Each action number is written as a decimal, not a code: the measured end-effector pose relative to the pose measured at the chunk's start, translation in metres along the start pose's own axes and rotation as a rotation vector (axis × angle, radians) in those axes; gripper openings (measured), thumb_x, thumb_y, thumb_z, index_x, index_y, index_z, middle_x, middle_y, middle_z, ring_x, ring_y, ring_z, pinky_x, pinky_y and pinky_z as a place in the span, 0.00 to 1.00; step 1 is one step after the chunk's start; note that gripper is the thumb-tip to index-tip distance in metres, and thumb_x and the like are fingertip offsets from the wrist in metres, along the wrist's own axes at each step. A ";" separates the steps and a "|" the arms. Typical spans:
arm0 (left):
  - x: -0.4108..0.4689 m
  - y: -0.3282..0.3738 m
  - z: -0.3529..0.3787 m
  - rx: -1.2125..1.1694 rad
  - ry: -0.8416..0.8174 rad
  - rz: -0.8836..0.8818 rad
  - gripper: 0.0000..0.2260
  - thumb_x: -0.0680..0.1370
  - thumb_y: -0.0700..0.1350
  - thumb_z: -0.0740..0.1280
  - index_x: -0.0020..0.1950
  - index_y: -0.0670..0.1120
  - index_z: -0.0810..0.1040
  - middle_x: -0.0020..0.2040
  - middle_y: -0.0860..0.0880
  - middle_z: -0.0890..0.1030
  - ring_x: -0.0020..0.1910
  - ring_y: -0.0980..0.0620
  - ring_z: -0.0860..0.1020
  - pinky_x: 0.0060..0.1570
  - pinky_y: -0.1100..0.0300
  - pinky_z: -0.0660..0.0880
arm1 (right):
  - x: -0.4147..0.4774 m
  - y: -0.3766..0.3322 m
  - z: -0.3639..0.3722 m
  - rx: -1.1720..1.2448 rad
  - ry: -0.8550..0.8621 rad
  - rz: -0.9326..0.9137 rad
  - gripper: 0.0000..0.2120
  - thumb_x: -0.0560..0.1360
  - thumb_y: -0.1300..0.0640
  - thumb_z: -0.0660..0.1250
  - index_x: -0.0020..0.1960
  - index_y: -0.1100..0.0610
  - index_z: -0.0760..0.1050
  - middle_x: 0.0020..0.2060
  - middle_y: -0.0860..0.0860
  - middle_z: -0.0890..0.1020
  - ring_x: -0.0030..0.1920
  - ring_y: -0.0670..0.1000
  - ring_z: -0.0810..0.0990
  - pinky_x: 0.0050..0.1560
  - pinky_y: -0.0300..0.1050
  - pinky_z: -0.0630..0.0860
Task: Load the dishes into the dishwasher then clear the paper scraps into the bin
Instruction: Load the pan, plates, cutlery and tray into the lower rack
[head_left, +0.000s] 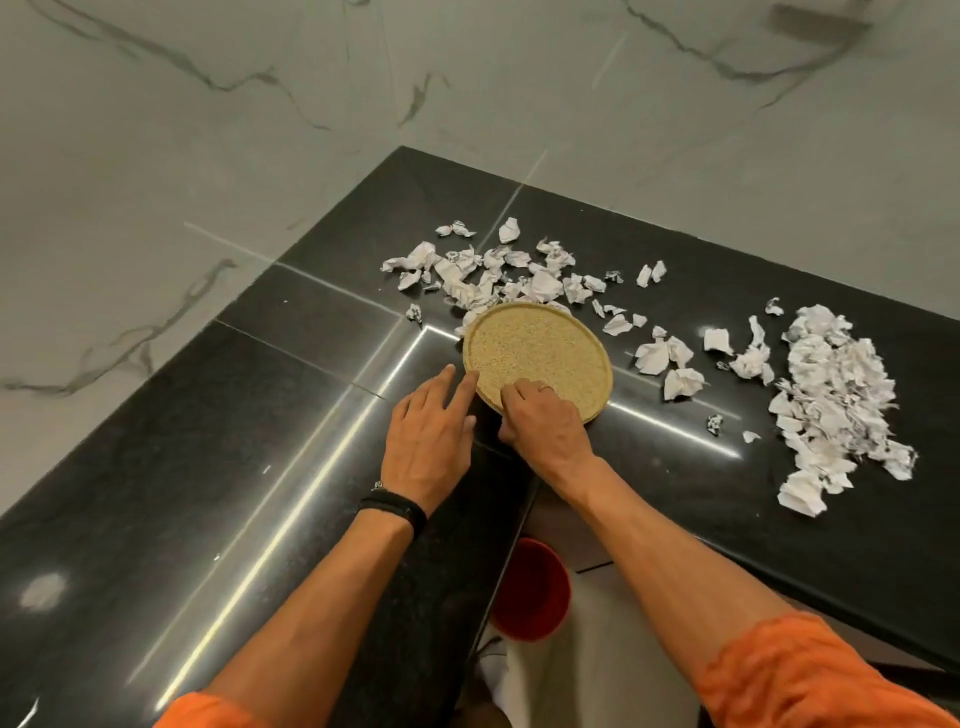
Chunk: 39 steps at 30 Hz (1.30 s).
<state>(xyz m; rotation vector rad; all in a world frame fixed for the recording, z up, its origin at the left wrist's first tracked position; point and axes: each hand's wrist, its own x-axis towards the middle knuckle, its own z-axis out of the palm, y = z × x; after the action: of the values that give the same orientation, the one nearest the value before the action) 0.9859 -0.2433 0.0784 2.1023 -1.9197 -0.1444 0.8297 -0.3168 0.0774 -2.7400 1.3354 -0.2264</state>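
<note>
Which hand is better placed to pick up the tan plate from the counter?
Right. The right hand curls its fingers over the near rim of the tan plate; the left hand only touches the rim with straight fingertips.

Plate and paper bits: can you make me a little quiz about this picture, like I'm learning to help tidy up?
1. True or false: scraps lie on top of the plate.
2. Which hand curls its fingers onto the plate's near rim? A) left hand B) right hand
3. Fill in: the red bin sits ___ the counter.

Key: 1 false, the plate's top is bare; 2 B; 3 below.
</note>
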 end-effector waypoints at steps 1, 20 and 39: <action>0.003 0.003 0.000 -0.003 -0.009 0.010 0.30 0.80 0.47 0.67 0.81 0.52 0.60 0.79 0.43 0.65 0.76 0.44 0.67 0.72 0.46 0.66 | -0.003 0.005 -0.005 0.012 0.023 0.013 0.16 0.65 0.61 0.80 0.48 0.59 0.76 0.40 0.55 0.79 0.38 0.58 0.80 0.27 0.49 0.73; 0.034 0.200 0.011 -0.766 -0.019 0.223 0.45 0.75 0.33 0.73 0.81 0.62 0.53 0.76 0.47 0.66 0.69 0.48 0.74 0.65 0.50 0.76 | -0.236 0.092 -0.068 0.223 0.467 0.297 0.09 0.81 0.52 0.63 0.47 0.55 0.66 0.33 0.48 0.72 0.29 0.48 0.71 0.27 0.50 0.75; -0.189 0.466 0.087 -0.381 -0.359 1.162 0.09 0.73 0.42 0.73 0.44 0.54 0.76 0.57 0.55 0.77 0.73 0.49 0.67 0.65 0.48 0.66 | -0.548 0.092 -0.053 -0.081 0.523 1.110 0.17 0.78 0.45 0.66 0.62 0.54 0.75 0.50 0.50 0.80 0.46 0.51 0.80 0.42 0.48 0.77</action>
<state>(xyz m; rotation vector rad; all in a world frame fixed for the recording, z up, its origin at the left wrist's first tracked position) 0.4957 -0.1020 0.1025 0.5451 -2.7018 -0.5775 0.4158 0.0580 0.0648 -1.6031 2.7465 -0.7934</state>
